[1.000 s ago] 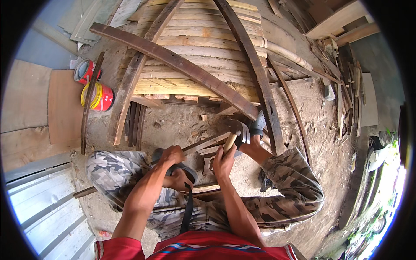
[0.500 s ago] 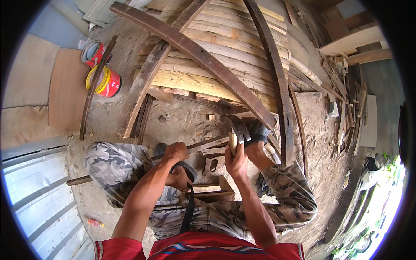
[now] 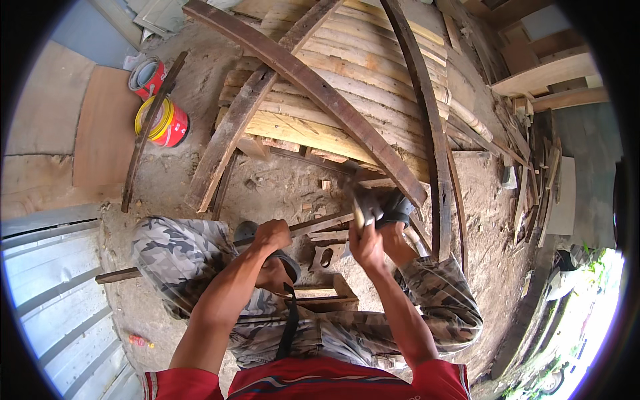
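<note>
Two grips — my left fingers (image 3: 281, 233) round a wooden strip (image 3: 322, 223); my right fingers (image 3: 358, 243), toward three o'clock, round a claw hammer (image 3: 360, 217).

The slats (image 3: 360, 83) are raw wood, matt and rough-grained. The beam (image 3: 327, 97) across the slats is darker wood, its face worn and dull. Below the slats, the stick (image 3: 323, 223) is rough, unpainted wood; the hammer (image 3: 361, 217), blurred, shows a pale, wood-like handle and a dark metal head. Left of the slats, the pails (image 3: 173, 128) look like smooth, slightly glossy plastic, the board (image 3: 101, 130) like smooth, matt plywood. Below the slats, the trousers (image 3: 183, 260) are matt, wrinkled cloth. Around the slats, the floor (image 3: 490, 220) is gritty, dull earth.
</note>
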The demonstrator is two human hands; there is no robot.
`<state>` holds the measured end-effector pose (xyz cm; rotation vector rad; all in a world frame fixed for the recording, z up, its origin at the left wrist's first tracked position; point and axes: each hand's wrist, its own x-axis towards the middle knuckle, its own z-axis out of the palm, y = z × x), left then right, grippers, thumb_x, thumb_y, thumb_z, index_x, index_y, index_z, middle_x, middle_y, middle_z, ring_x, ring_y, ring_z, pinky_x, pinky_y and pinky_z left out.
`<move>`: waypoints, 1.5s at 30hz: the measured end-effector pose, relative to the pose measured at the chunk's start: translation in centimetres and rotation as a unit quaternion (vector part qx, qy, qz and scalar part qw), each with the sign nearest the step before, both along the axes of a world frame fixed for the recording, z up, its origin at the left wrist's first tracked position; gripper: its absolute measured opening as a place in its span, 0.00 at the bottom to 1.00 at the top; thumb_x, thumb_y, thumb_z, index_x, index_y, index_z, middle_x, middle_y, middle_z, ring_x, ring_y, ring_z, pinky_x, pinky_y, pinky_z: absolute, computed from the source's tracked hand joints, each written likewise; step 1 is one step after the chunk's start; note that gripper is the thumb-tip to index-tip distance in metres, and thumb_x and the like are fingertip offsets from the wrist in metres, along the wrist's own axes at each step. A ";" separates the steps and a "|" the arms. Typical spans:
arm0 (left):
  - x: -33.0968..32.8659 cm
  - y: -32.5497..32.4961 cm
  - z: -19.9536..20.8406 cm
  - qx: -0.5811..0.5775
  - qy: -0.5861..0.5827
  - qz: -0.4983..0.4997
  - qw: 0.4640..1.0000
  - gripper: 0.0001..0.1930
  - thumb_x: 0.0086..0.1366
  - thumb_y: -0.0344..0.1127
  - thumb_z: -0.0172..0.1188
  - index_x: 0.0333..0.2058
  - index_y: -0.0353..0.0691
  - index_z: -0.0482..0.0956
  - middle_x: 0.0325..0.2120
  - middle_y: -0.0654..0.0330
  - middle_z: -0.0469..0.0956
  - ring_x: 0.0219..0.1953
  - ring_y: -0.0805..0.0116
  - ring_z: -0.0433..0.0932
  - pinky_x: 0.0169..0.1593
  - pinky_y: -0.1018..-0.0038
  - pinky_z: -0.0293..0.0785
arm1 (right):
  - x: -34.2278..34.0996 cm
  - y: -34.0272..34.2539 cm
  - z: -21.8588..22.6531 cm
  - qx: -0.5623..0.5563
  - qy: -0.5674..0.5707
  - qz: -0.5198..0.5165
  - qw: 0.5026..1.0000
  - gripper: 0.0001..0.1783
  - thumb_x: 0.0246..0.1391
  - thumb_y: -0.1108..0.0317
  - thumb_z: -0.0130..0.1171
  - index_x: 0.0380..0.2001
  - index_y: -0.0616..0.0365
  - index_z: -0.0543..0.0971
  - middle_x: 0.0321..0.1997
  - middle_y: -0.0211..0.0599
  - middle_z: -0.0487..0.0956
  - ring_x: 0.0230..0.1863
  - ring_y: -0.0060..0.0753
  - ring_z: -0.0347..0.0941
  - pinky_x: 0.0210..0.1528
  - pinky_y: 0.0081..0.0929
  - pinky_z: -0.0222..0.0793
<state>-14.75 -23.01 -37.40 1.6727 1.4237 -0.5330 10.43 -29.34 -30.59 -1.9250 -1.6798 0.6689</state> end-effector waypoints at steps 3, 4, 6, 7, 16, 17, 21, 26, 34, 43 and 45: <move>0.3 -0.6 -0.5 -0.030 -0.026 -0.005 0.999 0.17 0.50 0.40 0.62 0.32 0.31 0.83 0.31 0.42 0.82 0.37 0.46 0.83 0.40 0.59 0.78 | 1.5 -0.2 -4.4 -0.203 -0.132 0.065 0.968 0.23 0.55 0.65 0.59 0.49 0.64 0.65 0.23 0.64 0.77 0.26 0.67 0.76 0.25 0.53 0.74; 0.4 -1.2 -1.2 -0.048 -0.040 -0.012 0.998 0.17 0.50 0.40 0.62 0.32 0.31 0.83 0.31 0.41 0.82 0.38 0.46 0.83 0.40 0.59 0.78 | 2.0 0.6 -5.0 -0.192 -0.100 0.055 0.975 0.21 0.56 0.63 0.58 0.47 0.61 0.65 0.24 0.65 0.77 0.29 0.69 0.76 0.29 0.58 0.73; -0.5 -1.1 -3.2 -0.008 -0.018 -0.017 1.000 0.16 0.51 0.39 0.61 0.32 0.31 0.83 0.32 0.42 0.82 0.38 0.46 0.83 0.41 0.59 0.78 | 1.2 3.6 -2.5 -0.148 -0.073 0.041 0.985 0.19 0.56 0.63 0.57 0.45 0.61 0.65 0.24 0.65 0.77 0.29 0.69 0.75 0.29 0.58 0.72; -0.5 -1.5 -3.3 -0.028 -0.002 -0.024 0.999 0.16 0.51 0.39 0.61 0.32 0.31 0.83 0.31 0.41 0.82 0.38 0.46 0.83 0.41 0.59 0.78 | 0.7 2.7 -0.9 -0.147 -0.059 0.030 0.987 0.18 0.56 0.63 0.57 0.44 0.61 0.65 0.23 0.65 0.77 0.29 0.69 0.75 0.28 0.58 0.72; -0.3 -1.4 -1.0 -0.048 -0.039 -0.017 0.998 0.14 0.53 0.34 0.57 0.34 0.31 0.83 0.32 0.40 0.82 0.39 0.45 0.83 0.42 0.59 0.78 | 1.2 1.8 -4.4 -0.214 -0.001 -0.003 0.977 0.17 0.55 0.65 0.55 0.42 0.63 0.66 0.25 0.66 0.77 0.30 0.68 0.76 0.29 0.56 0.72; -0.6 -2.1 -2.6 -0.014 -0.018 -0.028 0.999 0.14 0.53 0.34 0.57 0.34 0.31 0.83 0.32 0.40 0.82 0.38 0.46 0.83 0.42 0.59 0.79 | 1.1 3.6 -3.0 -0.163 -0.003 -0.005 0.987 0.16 0.55 0.65 0.55 0.41 0.63 0.66 0.25 0.66 0.77 0.30 0.68 0.76 0.28 0.56 0.72; -0.7 -0.7 -1.7 -0.022 0.002 0.013 1.000 0.13 0.52 0.34 0.57 0.32 0.32 0.84 0.31 0.40 0.82 0.37 0.45 0.83 0.40 0.59 0.79 | -0.4 3.4 1.1 -0.081 0.038 -0.058 0.994 0.11 0.58 0.67 0.54 0.36 0.61 0.65 0.22 0.64 0.76 0.30 0.67 0.77 0.25 0.54 0.69; 0.1 0.5 0.2 -0.018 -0.006 -0.001 1.000 0.12 0.51 0.34 0.57 0.30 0.32 0.84 0.31 0.40 0.82 0.37 0.45 0.83 0.39 0.58 0.79 | -1.1 -1.8 -6.6 -0.063 0.053 -0.134 0.988 0.14 0.58 0.63 0.56 0.36 0.61 0.66 0.24 0.62 0.76 0.26 0.65 0.76 0.24 0.48 0.68; -0.8 -0.5 -2.0 0.001 -0.005 0.001 1.000 0.12 0.52 0.34 0.56 0.30 0.33 0.84 0.32 0.41 0.82 0.37 0.45 0.83 0.40 0.58 0.79 | -1.8 -0.3 -1.1 -0.103 0.144 -0.206 0.963 0.12 0.59 0.63 0.55 0.32 0.62 0.70 0.18 0.45 0.72 0.17 0.41 0.72 0.20 0.39 0.66; -0.4 -1.1 -0.9 0.027 0.008 0.009 1.000 0.12 0.54 0.33 0.56 0.30 0.34 0.85 0.32 0.42 0.83 0.37 0.45 0.83 0.40 0.58 0.79 | -2.1 -2.3 -1.0 0.098 0.262 -0.273 0.920 0.10 0.60 0.66 0.55 0.38 0.61 0.69 0.20 0.33 0.71 0.17 0.22 0.65 0.19 0.24 0.62; -0.6 -1.0 -0.6 0.033 0.013 0.010 0.999 0.12 0.54 0.33 0.56 0.30 0.33 0.85 0.32 0.42 0.83 0.36 0.46 0.83 0.40 0.58 0.79 | -4.2 -2.2 -1.1 0.093 0.343 -0.308 0.883 0.11 0.60 0.68 0.54 0.42 0.61 0.67 0.20 0.31 0.71 0.17 0.19 0.65 0.18 0.22 0.62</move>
